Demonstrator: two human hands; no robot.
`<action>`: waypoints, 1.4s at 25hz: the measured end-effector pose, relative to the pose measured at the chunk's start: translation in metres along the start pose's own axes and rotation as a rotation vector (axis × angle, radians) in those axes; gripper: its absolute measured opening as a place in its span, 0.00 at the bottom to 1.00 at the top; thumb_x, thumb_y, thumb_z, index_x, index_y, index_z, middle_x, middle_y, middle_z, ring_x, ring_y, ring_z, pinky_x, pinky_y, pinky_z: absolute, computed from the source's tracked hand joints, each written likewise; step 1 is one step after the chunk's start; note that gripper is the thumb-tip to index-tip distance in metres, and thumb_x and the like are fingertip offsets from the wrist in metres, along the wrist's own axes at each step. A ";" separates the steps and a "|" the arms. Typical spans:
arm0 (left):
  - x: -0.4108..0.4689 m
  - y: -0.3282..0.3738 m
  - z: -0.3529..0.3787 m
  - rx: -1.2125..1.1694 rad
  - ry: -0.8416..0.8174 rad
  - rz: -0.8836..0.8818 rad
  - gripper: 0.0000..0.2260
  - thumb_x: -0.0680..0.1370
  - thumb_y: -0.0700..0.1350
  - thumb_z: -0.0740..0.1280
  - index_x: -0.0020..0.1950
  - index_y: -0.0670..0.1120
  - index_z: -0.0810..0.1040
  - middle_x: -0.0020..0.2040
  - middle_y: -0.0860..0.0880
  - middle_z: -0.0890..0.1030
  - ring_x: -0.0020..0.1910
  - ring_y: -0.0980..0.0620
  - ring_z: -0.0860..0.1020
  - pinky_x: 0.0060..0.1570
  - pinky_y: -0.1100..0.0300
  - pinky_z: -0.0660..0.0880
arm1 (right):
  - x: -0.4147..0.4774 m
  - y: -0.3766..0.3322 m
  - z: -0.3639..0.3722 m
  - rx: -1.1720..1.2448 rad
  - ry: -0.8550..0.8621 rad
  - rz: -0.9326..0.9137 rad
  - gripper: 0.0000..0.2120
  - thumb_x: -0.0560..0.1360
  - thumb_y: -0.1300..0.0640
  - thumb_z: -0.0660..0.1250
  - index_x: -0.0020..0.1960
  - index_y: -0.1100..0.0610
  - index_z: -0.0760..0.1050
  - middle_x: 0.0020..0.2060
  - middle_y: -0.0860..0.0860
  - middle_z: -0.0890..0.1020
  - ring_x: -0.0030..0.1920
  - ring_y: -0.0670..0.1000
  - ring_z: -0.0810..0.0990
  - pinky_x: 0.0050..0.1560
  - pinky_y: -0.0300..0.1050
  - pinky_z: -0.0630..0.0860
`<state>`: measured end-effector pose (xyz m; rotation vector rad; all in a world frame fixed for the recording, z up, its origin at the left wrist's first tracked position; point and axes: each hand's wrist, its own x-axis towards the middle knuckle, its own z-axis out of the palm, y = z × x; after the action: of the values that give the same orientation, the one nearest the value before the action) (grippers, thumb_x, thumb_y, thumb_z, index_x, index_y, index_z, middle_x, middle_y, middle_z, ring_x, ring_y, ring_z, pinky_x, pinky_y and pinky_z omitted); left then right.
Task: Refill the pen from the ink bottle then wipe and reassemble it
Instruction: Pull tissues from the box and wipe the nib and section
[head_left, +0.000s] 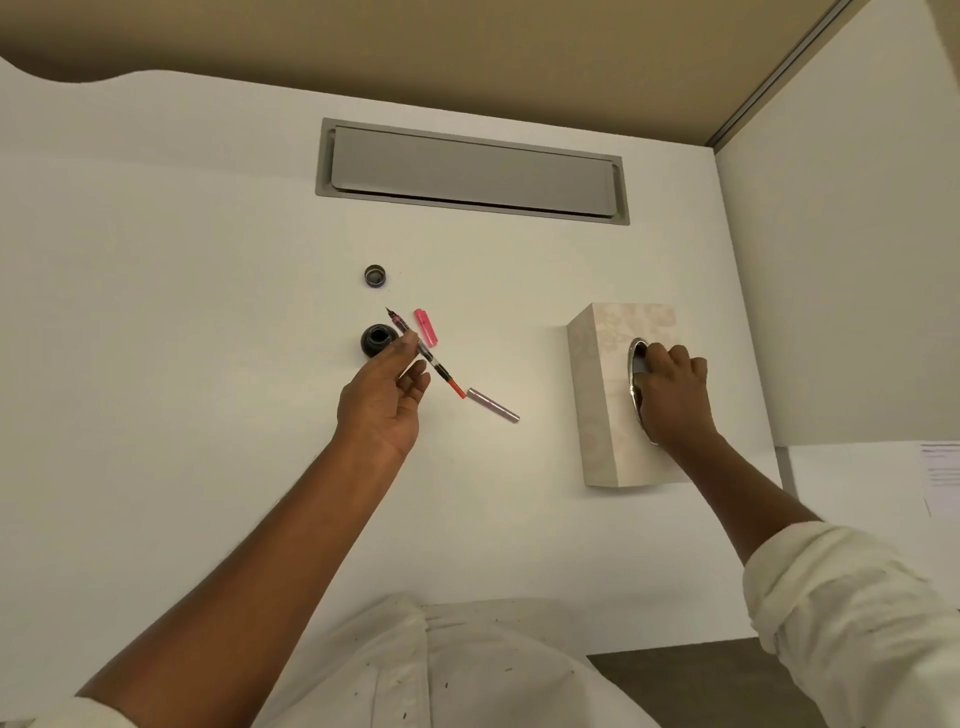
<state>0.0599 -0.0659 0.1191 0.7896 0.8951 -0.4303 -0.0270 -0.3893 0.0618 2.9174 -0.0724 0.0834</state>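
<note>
Presently, white desk (156, 312) fills most of the view, with a grey hatch (467, 171) set flush into it near the far edge

Pale patterned tissue box (597, 415) stands toward the right edge of the desk, its oval opening facing up. Right hand (672, 395) rests on the box with fingers curled down into that opening; whether they grip a tissue cannot be told

Left hand (384, 400) is raised over the middle of the desk, palm turned up, pinching the pen (434, 365) between thumb and fingertips. The pen is without barrel or cap: nib points toward the far edge, the red end of its clear ink tube points toward the near right

Mauve barrel (493, 405) lies on the desk just beyond that red end, roughly in line with it. Open ink bottle (375, 340) stands just left of the pinching fingertips, under the nib end. Pink pen cap (426, 327) lies just right of the pen. Round bottle cap (375, 275) sits apart, farther toward the hatch
</note>
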 end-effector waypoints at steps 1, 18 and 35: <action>0.000 0.000 0.000 0.000 0.000 0.003 0.03 0.70 0.39 0.73 0.41 0.45 0.80 0.42 0.49 0.81 0.39 0.55 0.78 0.40 0.63 0.76 | -0.002 0.001 0.001 0.026 0.039 0.005 0.06 0.61 0.71 0.70 0.32 0.62 0.76 0.35 0.56 0.76 0.35 0.58 0.71 0.36 0.48 0.65; -0.014 -0.010 -0.001 0.013 0.005 0.034 0.04 0.72 0.40 0.72 0.45 0.45 0.80 0.44 0.49 0.82 0.42 0.55 0.79 0.42 0.63 0.76 | 0.010 0.017 -0.004 0.128 -0.088 0.147 0.06 0.66 0.64 0.72 0.38 0.55 0.82 0.65 0.59 0.70 0.61 0.64 0.66 0.56 0.60 0.63; -0.030 -0.024 0.005 0.000 0.021 0.064 0.04 0.71 0.40 0.72 0.45 0.44 0.80 0.39 0.50 0.83 0.42 0.55 0.79 0.41 0.62 0.76 | 0.013 0.004 0.015 0.359 -0.102 0.242 0.06 0.69 0.70 0.65 0.39 0.62 0.79 0.72 0.58 0.64 0.70 0.62 0.60 0.62 0.64 0.63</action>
<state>0.0306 -0.0849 0.1356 0.8215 0.8867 -0.3659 -0.0140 -0.3969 0.0484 3.2543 -0.4742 -0.0162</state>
